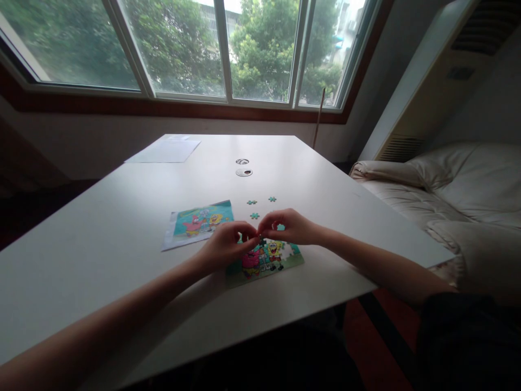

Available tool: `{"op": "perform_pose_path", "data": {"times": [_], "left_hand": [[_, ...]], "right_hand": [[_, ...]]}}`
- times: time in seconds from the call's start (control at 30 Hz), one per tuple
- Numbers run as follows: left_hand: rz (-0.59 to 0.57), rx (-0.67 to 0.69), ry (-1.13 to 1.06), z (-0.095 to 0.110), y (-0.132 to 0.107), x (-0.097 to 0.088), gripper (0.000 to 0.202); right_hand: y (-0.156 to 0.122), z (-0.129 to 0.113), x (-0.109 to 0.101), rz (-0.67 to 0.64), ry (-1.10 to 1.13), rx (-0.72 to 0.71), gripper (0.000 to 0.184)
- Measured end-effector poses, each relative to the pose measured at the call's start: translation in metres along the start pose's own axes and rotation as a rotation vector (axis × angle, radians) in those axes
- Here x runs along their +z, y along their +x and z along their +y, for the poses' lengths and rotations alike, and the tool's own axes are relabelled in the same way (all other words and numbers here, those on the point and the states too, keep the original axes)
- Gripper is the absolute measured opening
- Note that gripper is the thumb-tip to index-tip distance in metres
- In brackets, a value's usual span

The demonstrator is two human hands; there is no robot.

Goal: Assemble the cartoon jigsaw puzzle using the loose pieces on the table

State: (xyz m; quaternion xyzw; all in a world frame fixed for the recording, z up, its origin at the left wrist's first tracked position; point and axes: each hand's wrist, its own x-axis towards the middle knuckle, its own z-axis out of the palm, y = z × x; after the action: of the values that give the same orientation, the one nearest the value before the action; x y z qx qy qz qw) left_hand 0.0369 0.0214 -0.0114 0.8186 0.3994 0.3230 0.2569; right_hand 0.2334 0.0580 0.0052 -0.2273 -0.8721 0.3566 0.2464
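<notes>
Hovering above puzzle (pixel 266 264), left grip (pixel 226 247), seemingly pinching

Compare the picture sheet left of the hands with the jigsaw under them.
The picture sheet shows almost whole; the jigsaw is partly hidden by the left hand and right hand. The picture sheet has straight, whole edges; the jigsaw has a jagged gap at its far right corner. Both lie flat on the table and show the same cartoon figures.
</notes>
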Motion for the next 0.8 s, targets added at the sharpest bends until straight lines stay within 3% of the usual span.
{"op": "perform_pose_path", "data": {"times": [0.13, 0.27, 0.37, 0.57, 0.8], "left_hand": [[0.011, -0.081, -0.113, -0.0005, 0.0009, 0.0015, 0.018], [0.102, -0.228, -0.301, 0.0033, 0.0035, 0.0004, 0.017], [0.143, -0.3, -0.427, 0.0059, 0.0035, -0.0003, 0.016], [0.142, -0.35, -0.554, 0.0025, 0.0025, 0.0014, 0.015], [0.13, -0.378, -0.553, -0.0013, 0.0018, 0.0026, 0.018]], "right_hand": [[-0.0001, -0.0031, 0.001, 0.089, -0.023, -0.011, 0.02], [-0.0007, -0.0032, 0.0015, 0.19, -0.111, -0.003, 0.032], [-0.0014, -0.0016, 0.0031, 0.21, -0.219, -0.028, 0.031], [-0.0017, -0.0012, 0.005, 0.274, -0.305, -0.051, 0.024], [-0.0019, 0.0027, 0.0038, 0.327, -0.399, -0.1, 0.024]]}}
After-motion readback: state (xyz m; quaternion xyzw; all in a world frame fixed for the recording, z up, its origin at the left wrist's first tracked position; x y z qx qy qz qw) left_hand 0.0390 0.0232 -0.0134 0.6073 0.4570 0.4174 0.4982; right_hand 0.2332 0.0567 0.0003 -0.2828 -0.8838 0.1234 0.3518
